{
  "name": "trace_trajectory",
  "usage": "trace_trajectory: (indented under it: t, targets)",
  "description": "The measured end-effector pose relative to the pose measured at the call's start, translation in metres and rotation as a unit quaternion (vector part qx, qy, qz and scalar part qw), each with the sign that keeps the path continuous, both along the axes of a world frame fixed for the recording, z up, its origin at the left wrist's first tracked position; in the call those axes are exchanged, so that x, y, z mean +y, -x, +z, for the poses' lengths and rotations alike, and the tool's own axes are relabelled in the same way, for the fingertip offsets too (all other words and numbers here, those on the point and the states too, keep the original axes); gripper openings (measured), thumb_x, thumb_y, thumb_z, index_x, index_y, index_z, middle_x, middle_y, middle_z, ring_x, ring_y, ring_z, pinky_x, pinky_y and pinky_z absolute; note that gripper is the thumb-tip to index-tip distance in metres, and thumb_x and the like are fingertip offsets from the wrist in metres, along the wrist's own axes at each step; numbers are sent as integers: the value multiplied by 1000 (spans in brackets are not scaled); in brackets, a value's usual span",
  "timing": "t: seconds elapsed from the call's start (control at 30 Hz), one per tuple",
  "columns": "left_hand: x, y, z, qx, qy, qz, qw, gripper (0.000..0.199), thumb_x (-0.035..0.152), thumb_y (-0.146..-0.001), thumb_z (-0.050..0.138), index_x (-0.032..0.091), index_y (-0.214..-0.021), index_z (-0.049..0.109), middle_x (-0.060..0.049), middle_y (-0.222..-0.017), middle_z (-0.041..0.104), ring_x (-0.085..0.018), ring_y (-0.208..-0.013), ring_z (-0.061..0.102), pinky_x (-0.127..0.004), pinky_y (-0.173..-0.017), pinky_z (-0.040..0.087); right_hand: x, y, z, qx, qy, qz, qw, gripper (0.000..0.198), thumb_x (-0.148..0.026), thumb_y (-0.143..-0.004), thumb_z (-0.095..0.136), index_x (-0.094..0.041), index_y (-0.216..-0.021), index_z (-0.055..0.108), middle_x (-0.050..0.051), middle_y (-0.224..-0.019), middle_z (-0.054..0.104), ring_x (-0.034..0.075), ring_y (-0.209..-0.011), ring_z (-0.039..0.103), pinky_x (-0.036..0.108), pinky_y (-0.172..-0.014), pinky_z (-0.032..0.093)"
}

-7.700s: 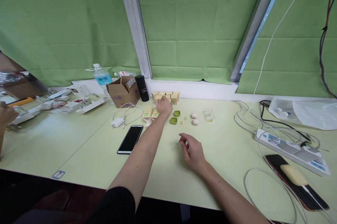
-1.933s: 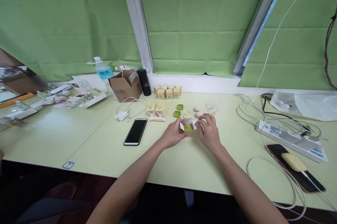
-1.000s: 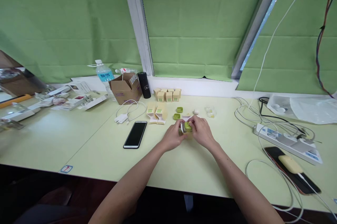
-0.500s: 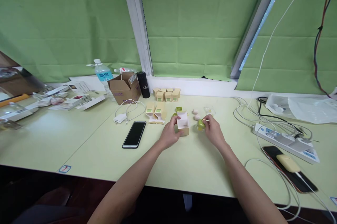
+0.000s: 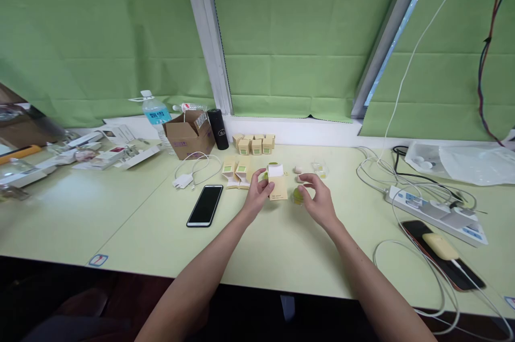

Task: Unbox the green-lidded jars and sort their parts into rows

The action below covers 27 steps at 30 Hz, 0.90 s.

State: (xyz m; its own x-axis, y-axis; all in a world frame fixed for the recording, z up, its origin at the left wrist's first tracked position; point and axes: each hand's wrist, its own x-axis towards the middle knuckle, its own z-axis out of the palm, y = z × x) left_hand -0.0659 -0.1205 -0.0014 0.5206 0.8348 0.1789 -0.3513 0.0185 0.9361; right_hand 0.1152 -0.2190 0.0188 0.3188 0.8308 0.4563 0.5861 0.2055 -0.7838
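Note:
My left hand (image 5: 257, 192) is closed around the side of a small open cardboard box (image 5: 278, 188), which is tilted with its printed face toward me and a white inner flap at the top. My right hand (image 5: 319, 201) is just right of the box, thumb and fingers curved at a small rounded green item (image 5: 298, 195) with clear plastic about it. Its exact kind is too small to tell. Beyond the right fingertips lie small pale pink pieces (image 5: 298, 169), one partly hidden by the hand. Behind the box another green piece (image 5: 273, 163) shows in part.
Two opened small boxes (image 5: 235, 172) and a row of similar boxes (image 5: 254, 145) stand behind my left hand. A clear plastic tray (image 5: 320, 169) lies back right. A phone (image 5: 205, 206) and charger (image 5: 183, 180) are left; a power strip (image 5: 436, 216) with cables is right.
The small box has tipped so its printed face shows instead of its open inside. My right hand has moved slightly left with the green item, closer to the box.

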Motion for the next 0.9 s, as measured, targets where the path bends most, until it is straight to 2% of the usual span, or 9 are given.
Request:
trace_trajectory:
  t: [0.1,0.23,0.37,0.43,0.5,0.57,0.7,0.8,0.9]
  targets:
    - [-4,-3,2,2,-9,18,1000,79,61,-79,77,24,-135,35,-7,-102,73,-23,-96,70,-35,-84,50,6,18,10,120,36,69,990,34,-49,-89,64,-27,-112,53,9,-117,67,24,-98,69,43,-85,57]
    - [-6,-2,2,-2,-61,45,997,79,66,-80,73,23,-135,36,-11,-108,73,-24,-98,70,-34,-82,51,19,32,11,242,107,130,956,52,-53,-75,81,-27,-108,51,6,-112,66,22,-87,71,44,-81,59]
    - [-9,1,2,-6,-127,20,992,76,68,-90,61,22,-144,33,-17,-124,69,-27,-110,66,-40,-93,50,25,32,11,414,70,197,886,57,-52,-72,86,-27,-109,51,5,-106,71,25,-93,73,49,-91,58]
    - [-14,1,1,9,-177,26,984,82,59,-88,69,24,-150,28,-17,-137,63,-29,-127,58,-44,-106,43,24,32,10,479,41,233,845,53,-52,-74,85,-27,-109,53,5,-108,74,26,-98,73,51,-98,56]
    - [-21,-2,0,46,-216,57,974,90,47,-81,81,26,-152,29,-16,-147,54,-31,-139,48,-46,-115,36,23,33,8,511,27,248,823,51,-49,-74,86,-28,-109,55,4,-111,75,26,-103,73,53,-103,54]
    - [-26,-5,-3,90,-233,109,962,87,38,-79,83,27,-151,35,-14,-149,50,-31,-142,45,-46,-118,34,21,36,4,515,28,252,819,52,-47,-73,88,-30,-111,57,3,-110,76,26,-105,73,54,-104,52]
    - [-24,-4,-5,136,-305,201,921,66,32,-89,70,27,-149,41,-13,-148,52,-31,-139,47,-50,-116,36,17,43,0,485,38,248,838,50,-49,-75,85,-29,-114,62,6,-115,75,26,-107,71,52,-103,53]
    - [-18,0,-6,156,-411,213,873,53,26,-94,59,28,-146,49,-12,-153,50,-33,-141,45,-55,-117,33,12,47,3,467,28,255,846,51,-50,-78,83,-27,-120,63,8,-132,68,27,-119,65,48,-103,54]
    - [-18,3,-6,164,-471,200,844,44,21,-94,54,29,-137,61,-11,-155,51,-35,-138,47,-58,-113,34,10,50,6,473,26,273,837,55,-51,-78,83,-27,-123,64,9,-134,68,29,-123,63,49,-103,55]
